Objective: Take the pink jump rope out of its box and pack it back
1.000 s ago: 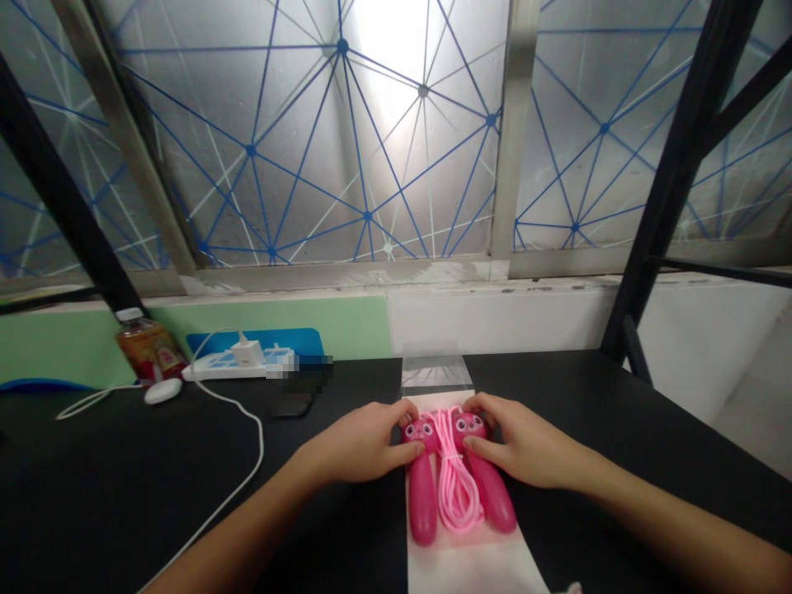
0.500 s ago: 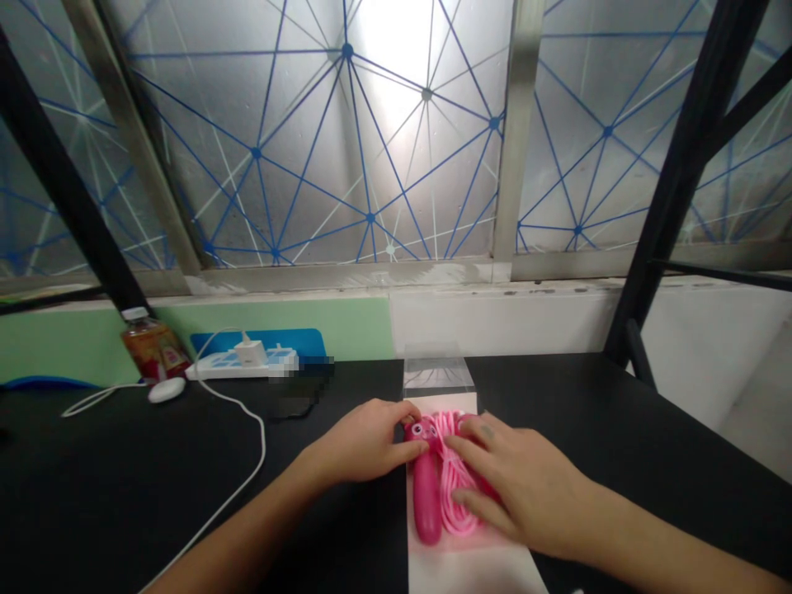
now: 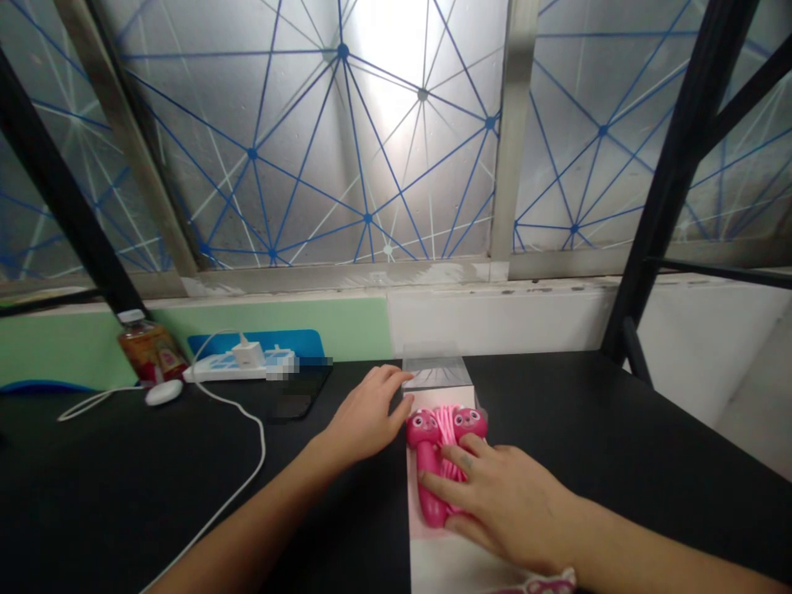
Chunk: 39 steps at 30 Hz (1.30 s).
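A pink jump rope (image 3: 431, 487) lies on a long white and pink package (image 3: 433, 557), its cord bundled between two handles with animal-face tops. My right hand (image 3: 513, 499) rests over the cord and the right handle, fingers spread, with fingertips reaching the left handle. Most of the right handle is hidden under it. My left hand (image 3: 370, 412) is at the upper left edge of the package, thumb and fingers apart, near the clear plastic flap (image 3: 438, 373). Whether its fingertips touch the flap I cannot tell.
The package lies on a black table (image 3: 346, 528). At the left stand a bottle (image 3: 148, 346) and a white power strip (image 3: 216, 365) with a charger (image 3: 248, 355). A white mouse (image 3: 164, 393), a cable (image 3: 262, 445) and a dark phone-like slab (image 3: 303, 392) lie nearby.
My left hand has let go of the left handle's top and moved up toward the flap. My right hand has shifted left and down across the rope, uncovering the right handle's face.
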Available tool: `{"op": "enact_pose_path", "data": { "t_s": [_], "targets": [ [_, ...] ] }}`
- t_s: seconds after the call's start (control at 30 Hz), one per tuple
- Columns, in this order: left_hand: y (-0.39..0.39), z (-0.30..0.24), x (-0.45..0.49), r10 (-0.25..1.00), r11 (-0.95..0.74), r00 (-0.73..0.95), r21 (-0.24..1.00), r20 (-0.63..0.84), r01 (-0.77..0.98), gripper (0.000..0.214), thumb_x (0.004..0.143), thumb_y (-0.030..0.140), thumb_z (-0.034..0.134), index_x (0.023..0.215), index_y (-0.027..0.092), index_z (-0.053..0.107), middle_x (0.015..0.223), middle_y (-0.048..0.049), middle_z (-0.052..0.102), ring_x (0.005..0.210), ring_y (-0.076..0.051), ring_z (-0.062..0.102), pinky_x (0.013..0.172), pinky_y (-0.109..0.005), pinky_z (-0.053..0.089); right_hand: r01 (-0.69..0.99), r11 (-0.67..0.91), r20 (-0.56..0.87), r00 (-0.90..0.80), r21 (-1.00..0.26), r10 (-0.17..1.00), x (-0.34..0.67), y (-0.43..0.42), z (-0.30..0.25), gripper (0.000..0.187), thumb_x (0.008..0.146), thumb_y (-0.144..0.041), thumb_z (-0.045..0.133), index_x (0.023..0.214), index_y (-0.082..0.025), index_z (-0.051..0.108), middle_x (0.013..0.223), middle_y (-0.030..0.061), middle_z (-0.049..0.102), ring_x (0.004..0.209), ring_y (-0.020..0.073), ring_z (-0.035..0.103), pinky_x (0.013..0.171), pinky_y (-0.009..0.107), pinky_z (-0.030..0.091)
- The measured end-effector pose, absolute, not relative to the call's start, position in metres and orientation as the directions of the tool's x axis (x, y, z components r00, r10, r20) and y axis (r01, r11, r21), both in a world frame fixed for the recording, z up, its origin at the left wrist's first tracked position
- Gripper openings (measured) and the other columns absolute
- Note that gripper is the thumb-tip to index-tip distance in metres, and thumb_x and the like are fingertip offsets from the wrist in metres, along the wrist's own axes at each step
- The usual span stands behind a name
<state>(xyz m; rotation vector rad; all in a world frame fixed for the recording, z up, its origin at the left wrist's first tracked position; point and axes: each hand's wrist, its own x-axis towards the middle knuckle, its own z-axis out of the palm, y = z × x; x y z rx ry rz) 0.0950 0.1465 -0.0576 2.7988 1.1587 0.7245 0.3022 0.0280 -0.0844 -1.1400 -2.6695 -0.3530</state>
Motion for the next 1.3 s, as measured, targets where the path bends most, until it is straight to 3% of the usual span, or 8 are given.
{"op": "enact_pose_path", "data": {
  "t_s": [0.1, 0.2, 0.4, 0.67, 1.0, 1.17, 1.27, 1.3],
  "targets": [
    [0.163, -0.067, 0.092, 0.663, -0.748, 0.675, 0.234, 0.325, 0.622, 0.044, 0.096, 0.033, 0.046, 0.138, 0.021, 0.049, 0.149, -0.0099, 0.041, 0.137, -0.025, 0.038, 0.114, -0.042, 0.029, 0.741, 0.663, 0.270, -0.663, 0.105, 0.698, 0.304, 0.030, -0.081, 0.044, 0.094, -0.041, 0.050, 0.135, -0.028, 0.046, 0.121, 0.0115, 0.062, 0.102, 0.0339, 0.058, 0.064, 0.038, 0.054],
    [0.173, -0.072, 0.090, 0.671, -0.741, 0.685, 0.294, 0.284, 0.604, 0.043, 0.096, 0.036, 0.047, 0.136, 0.021, 0.052, 0.152, -0.0108, 0.038, 0.139, -0.025, 0.036, 0.115, -0.041, 0.029, 0.742, 0.666, 0.229, -0.664, 0.079, 0.712, 0.306, 0.032, -0.078, 0.044, 0.094, -0.042, 0.049, 0.136, -0.027, 0.046, 0.125, 0.0119, 0.061, 0.105, 0.0356, 0.057, 0.067, 0.043, 0.055],
    [0.177, -0.073, 0.093, 0.696, -0.716, 0.638, 0.383, 0.329, 0.583, 0.028, 0.088, 0.025, 0.055, 0.114, 0.020, 0.061, 0.144, -0.0103, 0.049, 0.128, -0.026, 0.050, 0.105, -0.040, 0.042, 0.701, 0.709, 0.189, -0.708, 0.079, 0.680, 0.305, 0.030, -0.079, 0.047, 0.093, -0.047, 0.047, 0.134, -0.024, 0.047, 0.115, 0.0119, 0.064, 0.099, 0.0359, 0.057, 0.063, 0.041, 0.054],
    [0.174, -0.070, 0.093, 0.733, -0.664, 0.614, 0.505, 0.294, 0.551, 0.026, 0.084, 0.019, 0.053, 0.108, 0.020, 0.064, 0.132, -0.0086, 0.060, 0.104, -0.021, 0.064, 0.086, -0.033, 0.054, 0.723, 0.691, 0.233, -0.676, 0.026, 0.699, 0.303, 0.025, -0.073, 0.043, 0.093, -0.050, 0.051, 0.129, -0.026, 0.053, 0.110, 0.0090, 0.066, 0.097, 0.0305, 0.059, 0.063, 0.035, 0.053],
    [0.138, -0.064, 0.099, 0.638, -0.753, 0.702, 0.445, 0.315, 0.485, 0.032, 0.085, 0.011, 0.048, 0.111, 0.021, 0.063, 0.119, -0.0058, 0.065, 0.108, -0.020, 0.062, 0.092, -0.032, 0.050, 0.787, 0.586, 0.335, -0.613, 0.191, 0.715, 0.309, 0.061, -0.093, 0.041, 0.097, -0.041, 0.050, 0.132, -0.020, 0.052, 0.119, 0.0140, 0.064, 0.102, 0.0301, 0.060, 0.074, 0.041, 0.054],
    [0.133, -0.058, 0.097, 0.621, -0.772, 0.710, 0.415, 0.332, 0.481, 0.035, 0.084, 0.009, 0.049, 0.114, 0.022, 0.062, 0.120, -0.0046, 0.065, 0.111, -0.020, 0.060, 0.096, -0.032, 0.048, 0.726, 0.649, 0.395, -0.678, 0.228, 0.619, 0.305, 0.043, -0.082, 0.040, 0.099, -0.038, 0.046, 0.126, -0.010, 0.057, 0.116, 0.0202, 0.064, 0.105, 0.0327, 0.058, 0.085, 0.047, 0.048],
    [0.131, -0.054, 0.095, 0.615, -0.775, 0.717, 0.416, 0.328, 0.475, 0.037, 0.084, 0.009, 0.049, 0.115, 0.023, 0.062, 0.122, -0.0041, 0.064, 0.112, -0.020, 0.059, 0.097, -0.033, 0.047, 0.509, 0.857, 0.264, -0.839, 0.077, 0.475, 0.302, 0.021, -0.065, 0.039, 0.096, -0.046, 0.049, 0.120, -0.018, 0.061, 0.104, 0.0109, 0.069, 0.096, 0.0265, 0.061, 0.084, 0.039, 0.048],
    [0.131, -0.053, 0.094, 0.618, -0.771, 0.718, 0.422, 0.320, 0.476, 0.037, 0.084, 0.009, 0.049, 0.116, 0.023, 0.062, 0.123, -0.0043, 0.064, 0.112, -0.020, 0.059, 0.097, -0.033, 0.047, 0.448, 0.894, 0.215, -0.876, 0.029, 0.432, 0.301, 0.016, -0.061, 0.031, 0.097, -0.038, 0.050, 0.119, -0.020, 0.062, 0.102, 0.0077, 0.070, 0.094, 0.0233, 0.062, 0.083, 0.035, 0.048]
  ]
}}
